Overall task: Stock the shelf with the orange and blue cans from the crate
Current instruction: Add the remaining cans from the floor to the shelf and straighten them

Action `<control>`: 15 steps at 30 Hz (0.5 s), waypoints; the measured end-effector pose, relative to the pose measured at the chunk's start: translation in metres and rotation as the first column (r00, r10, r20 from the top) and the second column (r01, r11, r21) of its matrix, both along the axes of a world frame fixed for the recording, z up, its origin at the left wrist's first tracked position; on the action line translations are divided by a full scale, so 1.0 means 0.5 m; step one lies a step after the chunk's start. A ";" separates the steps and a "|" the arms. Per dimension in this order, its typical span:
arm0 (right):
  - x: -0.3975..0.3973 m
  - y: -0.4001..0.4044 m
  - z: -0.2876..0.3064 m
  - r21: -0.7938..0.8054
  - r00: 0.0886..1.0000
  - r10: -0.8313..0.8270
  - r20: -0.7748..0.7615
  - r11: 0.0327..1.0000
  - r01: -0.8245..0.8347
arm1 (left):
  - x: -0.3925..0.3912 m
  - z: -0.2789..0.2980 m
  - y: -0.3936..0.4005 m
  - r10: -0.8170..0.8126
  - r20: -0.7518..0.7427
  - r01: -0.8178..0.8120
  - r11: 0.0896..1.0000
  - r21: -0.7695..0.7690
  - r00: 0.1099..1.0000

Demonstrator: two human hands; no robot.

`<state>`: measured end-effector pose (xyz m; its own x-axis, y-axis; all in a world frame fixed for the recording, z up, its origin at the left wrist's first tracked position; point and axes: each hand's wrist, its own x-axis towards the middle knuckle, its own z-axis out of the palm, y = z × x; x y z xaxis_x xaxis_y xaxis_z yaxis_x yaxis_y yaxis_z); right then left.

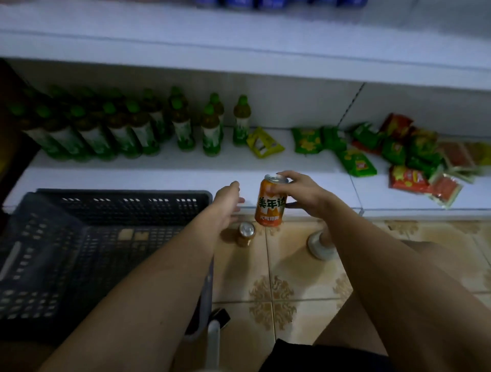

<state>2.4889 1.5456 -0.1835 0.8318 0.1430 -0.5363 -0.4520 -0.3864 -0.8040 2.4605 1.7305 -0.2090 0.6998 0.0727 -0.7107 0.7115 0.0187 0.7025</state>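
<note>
My right hand (305, 195) grips an orange can (269, 204) upright, in front of the white lower shelf's (159, 175) front edge. A second orange can (245, 233) stands on the tiled floor just below it. My left hand (228, 204) reaches forward above that floor can with relaxed fingers and holds nothing. The dark plastic crate (106, 201) sits at the left against the shelf; I see no cans inside it. Blue cans (265, 3) show at the top edge on a higher shelf.
Several green-capped bottles (183, 127) stand on the lower shelf's left part. Green, yellow and red snack packets (361, 162) lie scattered on its right part. A white round base (320, 245) rests on the floor tiles under my right forearm. A white pole (214, 342) rises near the crate's corner.
</note>
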 end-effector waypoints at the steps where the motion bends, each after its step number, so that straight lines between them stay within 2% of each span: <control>1: 0.000 0.015 0.027 0.065 0.999 -0.023 0.024 0.998 0.022 | 0.007 0.037 0.009 -0.002 0.044 0.002 1.000 -0.002 0.999; 6: -0.013 0.089 0.168 0.185 0.979 -0.085 0.184 0.981 0.051 | 0.042 0.216 0.063 0.024 0.329 -0.043 0.998 0.050 0.944; 9: -0.014 0.130 0.255 0.196 0.961 -0.075 0.266 0.980 0.022 | 0.062 0.300 0.122 0.007 0.556 -0.143 0.969 0.202 0.831; 12: -0.005 0.173 0.348 0.181 0.934 -0.044 0.356 0.983 -0.022 | 0.074 0.375 0.198 -0.101 0.713 -0.268 0.883 0.385 0.693; 15: 0.012 0.223 0.430 0.167 0.897 -0.054 0.439 0.986 -0.023 | 0.083 0.421 0.283 -0.257 0.729 -0.361 0.735 0.573 0.634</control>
<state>2.4946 1.6574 0.0315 0.9797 0.1818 -0.0842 -0.0412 -0.2283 -0.9727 2.5021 1.8719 0.0013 0.9033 0.3195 0.2862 -0.0353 -0.6095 0.7920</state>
